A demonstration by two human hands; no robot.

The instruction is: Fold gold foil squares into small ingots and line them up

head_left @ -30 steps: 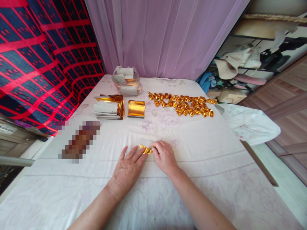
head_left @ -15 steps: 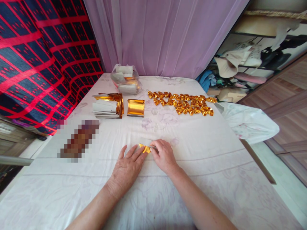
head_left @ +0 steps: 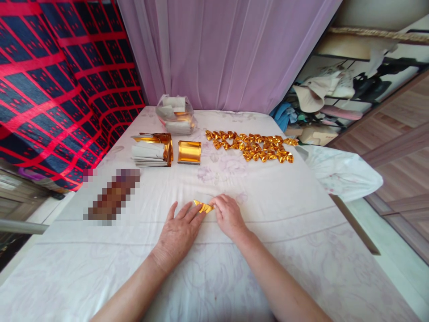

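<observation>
A small folded piece of gold foil paper [head_left: 203, 206] lies on the white floral cloth [head_left: 234, 268] in front of me. My left hand [head_left: 179, 230] lies flat with its fingertips pressing the paper's left side. My right hand [head_left: 228, 216] pinches its right end. Farther back, several folded gold pieces [head_left: 250, 146] lie in rows. A stack of gold and white sheets [head_left: 152, 150] and a single gold sheet [head_left: 189, 152] sit at the back left.
A clear plastic bag of paper [head_left: 176, 114] stands near the purple curtain. A blurred brown object [head_left: 112, 196] lies on the left. A red and blue cloth hangs on the left. Clutter and a white bundle [head_left: 342, 172] are at the right edge.
Both hands stay on the gold piece, making small finger shifts on it. The view has tilted slightly.
</observation>
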